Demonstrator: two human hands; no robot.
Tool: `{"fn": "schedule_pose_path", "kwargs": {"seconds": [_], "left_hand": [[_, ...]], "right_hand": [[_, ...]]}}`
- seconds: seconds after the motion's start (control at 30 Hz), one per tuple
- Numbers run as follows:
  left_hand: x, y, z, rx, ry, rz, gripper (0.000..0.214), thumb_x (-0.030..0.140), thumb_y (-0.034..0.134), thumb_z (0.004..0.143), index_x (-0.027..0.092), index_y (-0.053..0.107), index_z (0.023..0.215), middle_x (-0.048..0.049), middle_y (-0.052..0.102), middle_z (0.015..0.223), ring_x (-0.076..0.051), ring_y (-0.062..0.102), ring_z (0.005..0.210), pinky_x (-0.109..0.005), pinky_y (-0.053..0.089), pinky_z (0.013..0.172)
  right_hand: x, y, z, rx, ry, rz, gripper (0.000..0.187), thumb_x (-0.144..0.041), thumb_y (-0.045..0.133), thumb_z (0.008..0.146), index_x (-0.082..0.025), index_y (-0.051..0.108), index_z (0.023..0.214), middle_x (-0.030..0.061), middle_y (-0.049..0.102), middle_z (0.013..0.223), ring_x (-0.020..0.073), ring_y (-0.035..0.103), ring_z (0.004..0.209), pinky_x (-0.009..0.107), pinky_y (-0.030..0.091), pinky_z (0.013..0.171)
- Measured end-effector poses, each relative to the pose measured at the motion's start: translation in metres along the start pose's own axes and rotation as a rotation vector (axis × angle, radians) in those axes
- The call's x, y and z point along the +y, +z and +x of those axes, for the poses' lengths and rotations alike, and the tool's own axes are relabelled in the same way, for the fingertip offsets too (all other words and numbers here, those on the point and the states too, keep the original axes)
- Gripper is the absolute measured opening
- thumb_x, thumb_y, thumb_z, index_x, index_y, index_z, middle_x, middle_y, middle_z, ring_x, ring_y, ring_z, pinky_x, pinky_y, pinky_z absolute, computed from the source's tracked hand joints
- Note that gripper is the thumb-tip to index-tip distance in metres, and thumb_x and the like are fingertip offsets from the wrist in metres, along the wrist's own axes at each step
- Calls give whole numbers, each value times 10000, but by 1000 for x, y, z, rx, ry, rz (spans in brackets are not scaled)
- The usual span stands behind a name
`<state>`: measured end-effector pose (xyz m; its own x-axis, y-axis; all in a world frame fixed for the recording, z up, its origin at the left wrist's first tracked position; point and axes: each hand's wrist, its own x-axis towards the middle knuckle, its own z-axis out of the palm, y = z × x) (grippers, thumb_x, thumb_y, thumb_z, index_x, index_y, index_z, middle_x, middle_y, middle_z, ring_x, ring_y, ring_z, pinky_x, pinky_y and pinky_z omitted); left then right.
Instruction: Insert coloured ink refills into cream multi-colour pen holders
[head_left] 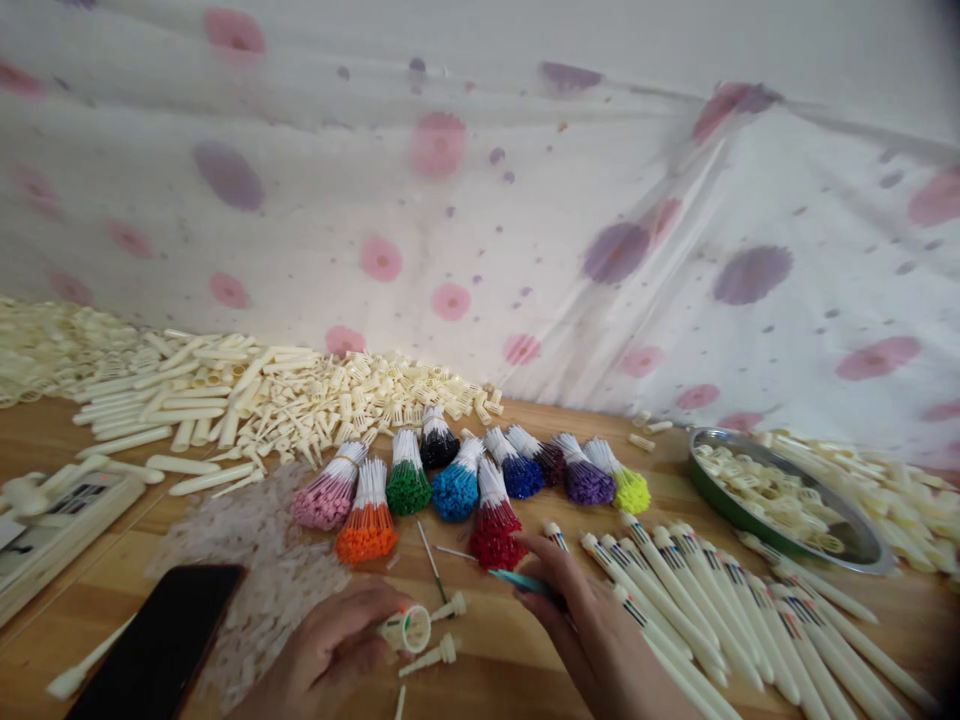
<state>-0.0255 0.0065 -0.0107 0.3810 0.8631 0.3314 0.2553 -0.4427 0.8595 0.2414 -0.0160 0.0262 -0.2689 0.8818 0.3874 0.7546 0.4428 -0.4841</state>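
My left hand [341,635] is closed around a short cream plastic pen part [415,629], its round open end facing right with a little green and orange showing inside. Between the fingers of my right hand [574,610] is a slim teal pointed tool [517,579] that looks like tweezers. Its tip lies just below the bundle of red-ended ink refills [497,530]. Two loose refills, one dark-ended [431,560] and one red-tipped [454,552], lie between the hands. Beside the left hand are small cream stepped plugs [431,655].
Refill bundles in several colours, such as orange [367,530], stand behind the hands. Multicolour pens [705,590] lie at right, near a metal bowl [874,555] of cream rings. Cream parts [300,390] are heaped back left; a black phone [161,640] lies front left.
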Motion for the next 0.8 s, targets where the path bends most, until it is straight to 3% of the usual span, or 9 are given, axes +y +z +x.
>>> {"fn": "schedule_pose_path", "kwargs": {"seconds": [0.13,0.27,0.4,0.5,0.6,0.8], "left_hand": [[8,1,3,-51,-59,-70,205,395,573,818,312,718,936,-6,765,865,-194,706,786,-234,570,688],[13,1,5,-98,-126,-148,319,501,500,835,283,732,855,-17,752,758,-188,697,696,-244,574,650],[12,2,6,-76,-140,-200,332,540,514,810,296,728,879,-18,750,816,-188,698,720,-242,576,649],[10,1,5,-131,-143,-186,325,527,499,825,301,725,881,-15,743,802,-189,689,742,-247,568,674],[8,2,3,-180,-147,-186,338,521,471,843,300,723,887,-18,733,807,-188,680,740,-253,563,678],[4,5,0,-170,-193,-249,274,468,523,837,328,705,988,-12,733,861,-190,687,775,-258,568,685]], "right_hand": [[-32,-18,22,14,-259,-23,221,-262,372,957,-206,556,1064,46,685,930,162,612,810,270,496,728],[-46,-14,34,95,-441,-27,166,-225,478,918,-182,619,996,33,697,866,156,569,770,283,463,727],[-46,-4,34,165,-475,-64,200,-207,446,930,-181,645,944,25,700,808,155,553,750,278,430,666],[-46,0,34,205,-493,-100,245,-229,411,948,-185,649,912,7,708,795,151,541,712,287,403,652],[-48,1,35,208,-488,-120,276,-233,382,960,-182,649,915,1,712,807,151,531,712,290,389,651],[-47,1,34,179,-485,-143,310,-241,350,969,-184,649,911,10,702,774,157,525,715,299,376,632]]}}
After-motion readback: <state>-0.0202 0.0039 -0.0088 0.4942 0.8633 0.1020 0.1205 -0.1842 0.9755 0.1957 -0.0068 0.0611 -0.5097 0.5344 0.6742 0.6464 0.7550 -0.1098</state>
